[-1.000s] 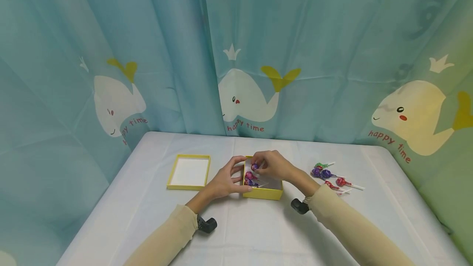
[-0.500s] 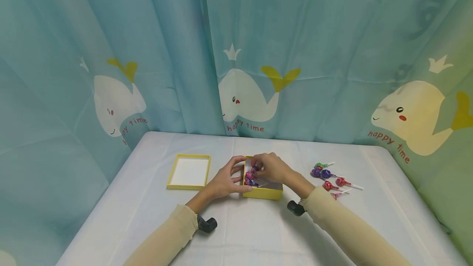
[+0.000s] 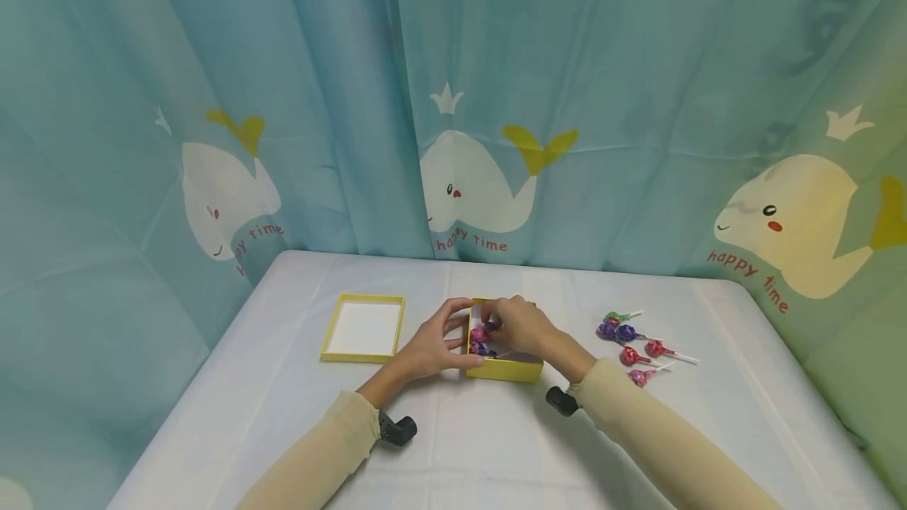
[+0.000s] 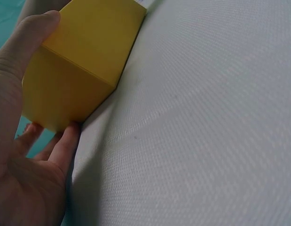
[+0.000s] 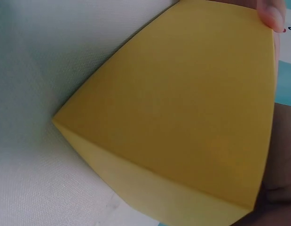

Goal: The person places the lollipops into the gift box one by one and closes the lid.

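A yellow open-topped box (image 3: 505,371) sits on the table with several lollipops inside, among them a pink lollipop (image 3: 478,334) and a dark blue-purple lollipop (image 3: 486,351). My left hand (image 3: 427,349) grips the box's left end; in the left wrist view the thumb (image 4: 44,23) lies on one wall and the fingertips press another. Reaching over the rim, my right hand (image 3: 526,327) pinches a purple lollipop (image 3: 489,327) down in the box, its stick hidden by the hand. The right wrist view is filled by the box's outer walls (image 5: 173,108), which hide the right fingertips.
Left of the box lies a shallow yellow-edged lid (image 3: 364,360) with its white inside up. To the right are loose lollipops: a green one (image 3: 615,317), purple ones (image 3: 627,334), red ones (image 3: 655,348) and a pink one (image 3: 640,377). Curtains (image 3: 340,101) stand behind the table.
My right hand has moved slightly left and lower into the box with the purple lollipop. The left hand and the box have stayed put.
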Available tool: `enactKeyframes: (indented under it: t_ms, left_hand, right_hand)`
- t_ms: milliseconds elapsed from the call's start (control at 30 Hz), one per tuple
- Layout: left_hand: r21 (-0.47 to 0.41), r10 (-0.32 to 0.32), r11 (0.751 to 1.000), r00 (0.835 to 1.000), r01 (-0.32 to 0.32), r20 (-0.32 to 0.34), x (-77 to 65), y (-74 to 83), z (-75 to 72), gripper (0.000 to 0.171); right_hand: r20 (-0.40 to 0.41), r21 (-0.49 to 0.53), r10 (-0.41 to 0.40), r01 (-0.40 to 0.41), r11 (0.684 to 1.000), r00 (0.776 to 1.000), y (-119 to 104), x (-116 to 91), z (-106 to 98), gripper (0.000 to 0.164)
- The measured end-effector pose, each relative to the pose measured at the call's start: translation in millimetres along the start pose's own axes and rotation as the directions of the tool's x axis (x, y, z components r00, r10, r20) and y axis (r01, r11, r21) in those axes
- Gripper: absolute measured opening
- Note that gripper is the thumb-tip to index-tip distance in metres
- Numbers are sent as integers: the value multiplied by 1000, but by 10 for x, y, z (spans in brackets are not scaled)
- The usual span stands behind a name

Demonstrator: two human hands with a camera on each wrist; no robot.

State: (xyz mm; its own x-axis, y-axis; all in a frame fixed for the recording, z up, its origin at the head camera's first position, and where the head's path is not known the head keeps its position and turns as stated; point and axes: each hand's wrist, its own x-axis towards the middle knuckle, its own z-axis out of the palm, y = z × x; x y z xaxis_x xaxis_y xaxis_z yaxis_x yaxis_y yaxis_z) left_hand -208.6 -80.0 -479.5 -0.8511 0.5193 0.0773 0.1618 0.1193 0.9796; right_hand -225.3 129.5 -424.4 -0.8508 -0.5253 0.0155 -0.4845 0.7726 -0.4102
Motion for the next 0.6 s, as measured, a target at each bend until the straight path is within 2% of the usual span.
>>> enactKeyframes:
  t_ms: [367, 600]
  left_hand:
    - [-2, 18, 1000, 1000, -18, 14, -6, 21, -5, 90]
    - [14, 1, 1000, 1000, -1, 3, -3, 16, -4, 90]
  right_hand:
    - [9, -22, -21, 22, 1000, 1000, -7, -2, -7, 18]
    - [16, -11, -21, 21, 1000, 1000, -5, -1, -8, 18]
